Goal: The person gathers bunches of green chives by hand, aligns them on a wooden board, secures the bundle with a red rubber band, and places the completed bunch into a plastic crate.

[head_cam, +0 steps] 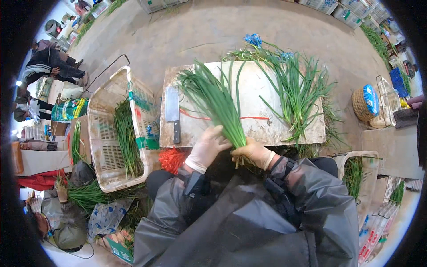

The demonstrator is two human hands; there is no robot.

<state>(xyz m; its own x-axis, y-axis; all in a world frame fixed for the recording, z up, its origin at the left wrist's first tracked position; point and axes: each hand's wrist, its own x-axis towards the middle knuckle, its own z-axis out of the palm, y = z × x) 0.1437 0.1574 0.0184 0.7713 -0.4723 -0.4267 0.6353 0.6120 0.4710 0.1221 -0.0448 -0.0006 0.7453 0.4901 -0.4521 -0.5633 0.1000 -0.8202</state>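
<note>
My gloved right hand (253,154) is closed around the lower stems of a bunch of long green leaves, probably Chinese chives (217,100). Beside the bunch, my gloved left hand (209,147) has its fingers apart; whether they touch the leaves I cannot tell. The leaf tips lean away to the upper left over a stained white board (253,90). A cleaver (172,108) with a black handle lies at the board's left side. A red tie strip (253,117) runs across the board, partly under the bunch. Loose chives (293,96) are spread on the right part.
A large plastic crate (108,133) with greens inside stands at the left. Red ties (171,160) are bundled near my left wrist. Another crate (365,155) is at the right, with a wicker basket (363,103) beyond it. Other people (50,63) are at the far left.
</note>
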